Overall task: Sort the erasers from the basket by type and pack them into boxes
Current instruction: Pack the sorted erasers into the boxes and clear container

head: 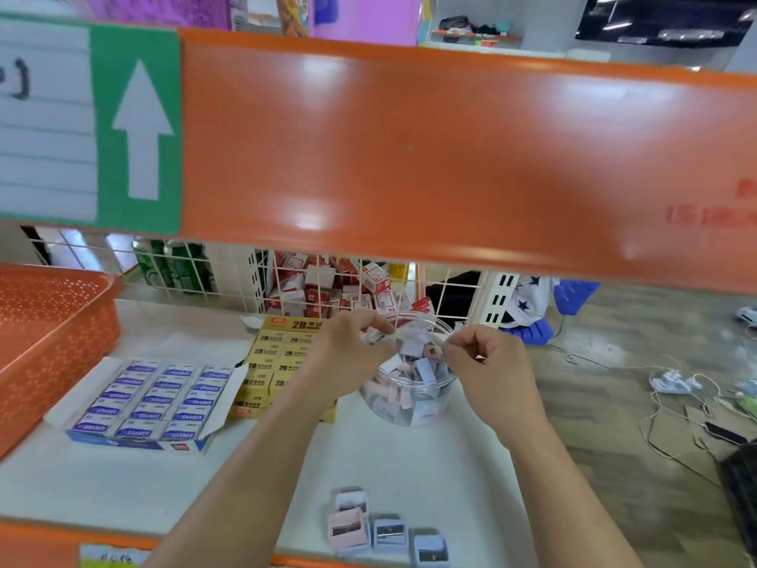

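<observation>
A clear round jar [409, 397] stands on the white shelf, filled with small pastel pink, blue and white pieces. Both my hands hover over its mouth. My left hand [348, 354] has its fingers curled and pinches a small pale piece [373, 334] at the rim. My right hand [489, 364] pinches a small pink piece [432, 351] just above the jar. To the left lie an open blue box of white erasers [143, 399] and an open yellow box of 2B erasers [272, 362], both packed in rows. The orange basket [49, 334] sits at the far left.
Several loose pastel pieces [368, 526] lie near the shelf's front edge. A wide orange shelf rail [450, 157] hangs close overhead. Behind the jar a white wire grid [286, 280] fences off red-and-white boxes [340, 289]. Cables lie on the floor at right.
</observation>
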`<state>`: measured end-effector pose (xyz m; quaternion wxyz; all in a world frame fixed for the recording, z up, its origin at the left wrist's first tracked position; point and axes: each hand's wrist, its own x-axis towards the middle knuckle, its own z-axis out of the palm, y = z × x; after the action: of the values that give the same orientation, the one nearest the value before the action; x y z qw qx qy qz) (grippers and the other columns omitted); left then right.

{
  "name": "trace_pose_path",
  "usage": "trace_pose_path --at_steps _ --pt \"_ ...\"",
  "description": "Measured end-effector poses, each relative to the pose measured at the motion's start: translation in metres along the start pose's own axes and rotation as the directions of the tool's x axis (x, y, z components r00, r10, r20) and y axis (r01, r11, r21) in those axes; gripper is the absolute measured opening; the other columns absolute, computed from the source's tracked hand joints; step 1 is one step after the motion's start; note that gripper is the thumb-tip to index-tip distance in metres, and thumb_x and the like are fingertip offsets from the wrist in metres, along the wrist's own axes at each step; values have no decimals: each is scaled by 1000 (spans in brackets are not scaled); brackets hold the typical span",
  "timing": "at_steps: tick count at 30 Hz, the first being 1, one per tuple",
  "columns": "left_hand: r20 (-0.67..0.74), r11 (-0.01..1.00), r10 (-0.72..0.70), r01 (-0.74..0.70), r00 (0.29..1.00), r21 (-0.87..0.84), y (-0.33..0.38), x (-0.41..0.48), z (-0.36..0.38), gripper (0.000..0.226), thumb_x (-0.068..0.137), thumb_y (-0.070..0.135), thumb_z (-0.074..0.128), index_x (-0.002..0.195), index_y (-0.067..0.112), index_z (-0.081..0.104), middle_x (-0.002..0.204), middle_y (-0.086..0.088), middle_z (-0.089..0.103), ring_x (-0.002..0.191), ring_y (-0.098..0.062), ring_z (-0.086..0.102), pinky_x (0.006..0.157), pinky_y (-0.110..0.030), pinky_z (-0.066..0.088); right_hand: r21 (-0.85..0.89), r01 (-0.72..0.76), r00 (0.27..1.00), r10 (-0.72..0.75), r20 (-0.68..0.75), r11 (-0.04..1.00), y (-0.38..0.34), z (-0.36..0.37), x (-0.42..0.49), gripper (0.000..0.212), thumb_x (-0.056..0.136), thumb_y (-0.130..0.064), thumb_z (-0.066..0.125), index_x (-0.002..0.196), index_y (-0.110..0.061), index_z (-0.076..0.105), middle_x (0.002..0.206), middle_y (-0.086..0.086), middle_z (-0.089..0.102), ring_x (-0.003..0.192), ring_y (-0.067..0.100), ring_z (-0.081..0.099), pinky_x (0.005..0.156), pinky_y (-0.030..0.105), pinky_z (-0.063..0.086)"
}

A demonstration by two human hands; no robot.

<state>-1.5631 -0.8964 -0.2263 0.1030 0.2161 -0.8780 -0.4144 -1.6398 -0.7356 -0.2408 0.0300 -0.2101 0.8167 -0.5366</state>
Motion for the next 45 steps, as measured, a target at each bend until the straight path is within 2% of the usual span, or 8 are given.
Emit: trace_pose_path --at_steps 5,12,18,24,28,31,38,45 --pt "40 1000 21 -21 999 12 1 -2 0 7 85 28 68 78 28 67 114 7 66 51 0 51 46 -14 32 34 -33 999 32 24 999 7 -2 -7 18 86 -16 67 68 -17 64 47 -14 46 49 7 37 52 25 32" --pt "90 998 16 -10 996 -70 2 -12 -7 7 89 23 63 94 27 63 116 -4 64 38 1 37 40 -12 31 6 -11 999 10 36 1000 6 -5 -15 18 86 -12 64 69 -14 64 52 -5 48 50 10 38 51 25 32" --pt "-68 994 44 -37 997 102 -8 -28 -6 8 90 29 58 97 27 54 106 11 53 88 -5 51 64 -21 36 -44 -38 962 49 270 998 5 -10 -29 23 81 -5 63 59 -10 56 51 -8 51 48 9 41 51 25 36" --pt "376 969 48 -135 925 209 -21 -61 -13 19 85 42 65 77 26 57 71 13 56 57 2 48 53 -14 37 -398 -24 683 305 664 917 -1 -11 -44 21 69 -24 81 72 -11 65 66 -4 60 56 9 52 60 29 43" --pt "554 963 -106 -55 826 266 -24 -73 -13 33 72 44 78 95 32 59 98 14 55 82 -3 54 75 -27 50 -554 18 592 437 677 833 -9 -9 -58 26 62 -29 84 75 -15 67 63 -8 58 59 9 51 59 26 39" --pt "601 950 -165 -39 782 311 -26 -79 -9 37 70 36 81 98 33 56 97 16 50 84 -3 50 74 -24 46 -628 99 617 447 648 772 -18 -7 -64 26 64 -30 82 81 -18 67 73 -9 62 67 9 55 59 26 39" --pt "510 973 -115 -6 853 231 -29 -78 -12 25 74 32 80 91 31 63 94 12 56 75 -3 56 71 -28 51 -568 80 622 404 671 819 -17 -1 -65 12 77 -25 73 75 -16 66 73 0 66 61 13 55 59 26 42" --pt "314 995 -29 -3 949 102 -30 -70 -15 16 78 28 78 87 25 65 79 8 63 65 -2 58 62 -21 48 -450 68 839 193 508 891 0 4 -58 17 82 -14 66 69 -24 60 72 -9 63 57 3 54 52 15 42"
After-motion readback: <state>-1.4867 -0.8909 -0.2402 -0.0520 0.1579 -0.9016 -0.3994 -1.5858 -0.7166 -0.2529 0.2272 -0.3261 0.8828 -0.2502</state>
